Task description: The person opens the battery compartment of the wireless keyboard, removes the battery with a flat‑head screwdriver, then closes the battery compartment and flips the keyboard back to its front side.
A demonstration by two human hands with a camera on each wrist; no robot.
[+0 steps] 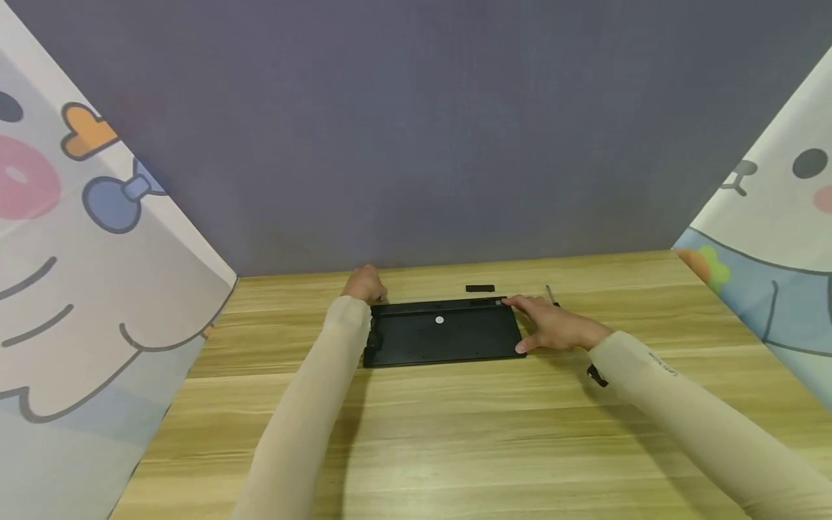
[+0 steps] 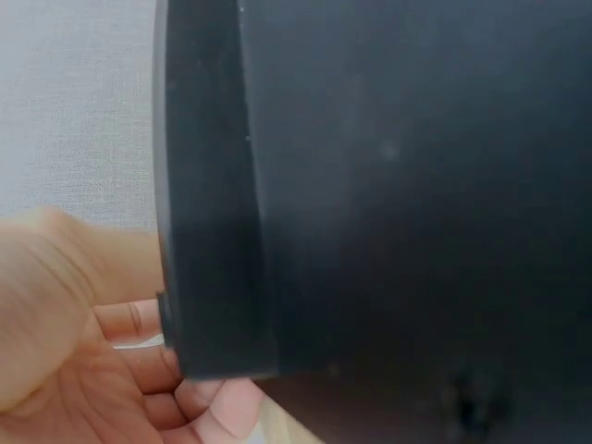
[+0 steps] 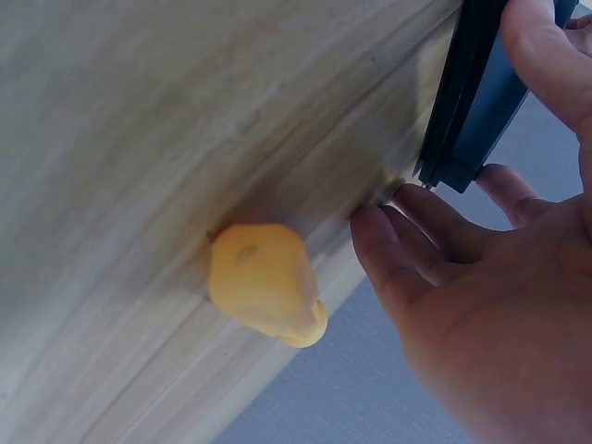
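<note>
A flat black keyboard [image 1: 448, 336] lies underside up on the wooden table, with a small white oval mark in its middle. My left hand [image 1: 366, 284] is at its far left corner, fingers curled. In the left wrist view the keyboard's dark edge [image 2: 208, 194] covers the thumb of that left hand [image 2: 83, 351], so what lies between the fingers is hidden. At the short right side, my right hand [image 1: 552, 325] grips the keyboard, thumb at the near corner and fingers at the far one. The right wrist view shows this right hand [image 3: 490, 287] around the keyboard end [image 3: 476, 102].
A small black strip-like piece [image 1: 479, 288] lies behind the keyboard. Beyond the right hand, a thin-shafted tool like a screwdriver [image 1: 550, 293] is partly hidden. A yellow rounded object [image 3: 264, 282] shows in the right wrist view. A grey panel [image 1: 416, 144] borders the table's back.
</note>
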